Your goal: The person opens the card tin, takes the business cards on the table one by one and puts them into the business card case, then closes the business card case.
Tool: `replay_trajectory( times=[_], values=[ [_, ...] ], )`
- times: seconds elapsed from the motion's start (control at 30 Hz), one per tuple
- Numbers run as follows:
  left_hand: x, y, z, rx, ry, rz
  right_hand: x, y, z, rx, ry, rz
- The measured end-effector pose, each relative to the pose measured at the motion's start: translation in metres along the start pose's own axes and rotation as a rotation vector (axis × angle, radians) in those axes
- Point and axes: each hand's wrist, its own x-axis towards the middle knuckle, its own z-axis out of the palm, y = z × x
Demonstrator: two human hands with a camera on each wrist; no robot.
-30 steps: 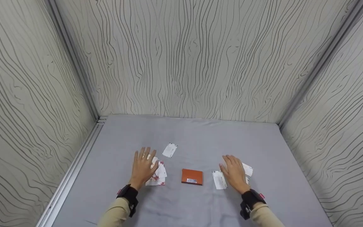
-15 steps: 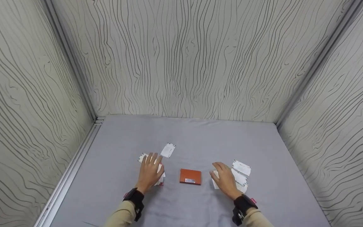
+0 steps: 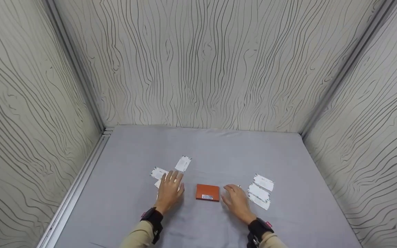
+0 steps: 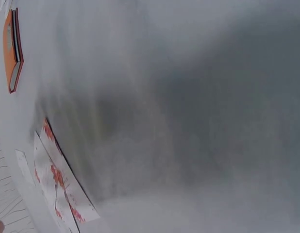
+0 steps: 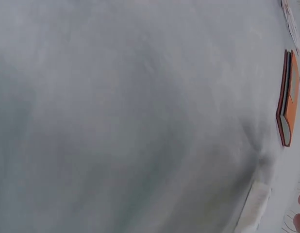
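Observation:
A small orange, book-like case [image 3: 207, 192] with a silvery label lies between the two hands. My left hand [image 3: 169, 193] spreads over a group of white cards on the left, its fingers pointing away from me. Red flower prints mark these cards [image 4: 60, 177] in the left wrist view; the hand hides most of them from above. My right hand [image 3: 237, 203] is just right of the case, fingers slightly bent and fingertips near its right edge. A white card [image 5: 254, 206] shows below that hand in the right wrist view. Neither hand grips anything.
Several white cards [image 3: 261, 191] lie in a column to the right of the right hand. Another card [image 3: 183, 163] lies behind the left hand, and one [image 3: 158, 173] sticks out to its left. A patterned wall [image 3: 198, 69] rises at the back of the grey cloth-covered table [image 3: 212, 148].
Both hands have moved inward toward the orange case and a little nearer to me. The right-hand column of cards has come into view as the right hand passed off it.

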Motion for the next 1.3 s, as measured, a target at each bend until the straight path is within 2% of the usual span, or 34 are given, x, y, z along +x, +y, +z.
replay_trajectory(
  times=[0.13,0.4,0.53,0.77,0.93,1.03,1.23,1.3],
  values=[
    [0.001,0.008,0.002,0.004,-0.030,0.018,-0.003,-0.006,0.007,0.005,-0.018,0.004],
    [0.003,0.023,0.007,-0.024,-0.018,0.074,-0.005,-0.016,0.016,0.028,-0.035,0.027],
    [0.001,0.028,0.009,-0.057,-0.034,0.084,-0.007,-0.021,0.019,0.062,-0.035,0.028],
    [-0.004,0.036,0.017,-0.049,-0.062,0.136,-0.011,-0.026,0.021,0.075,-0.118,0.147],
    [-0.006,0.042,0.021,-0.021,-0.076,0.166,-0.014,-0.030,0.026,0.068,-0.100,0.175],
    [-0.006,0.045,0.021,-0.032,-0.117,0.164,-0.016,-0.031,0.029,0.063,-0.075,0.194],
    [-0.003,0.050,0.018,-0.078,-0.268,0.132,-0.015,-0.030,0.033,0.065,-0.078,0.250],
    [-0.003,0.051,0.019,-0.094,-0.285,0.124,-0.015,-0.029,0.032,0.062,-0.079,0.256]
  ],
)
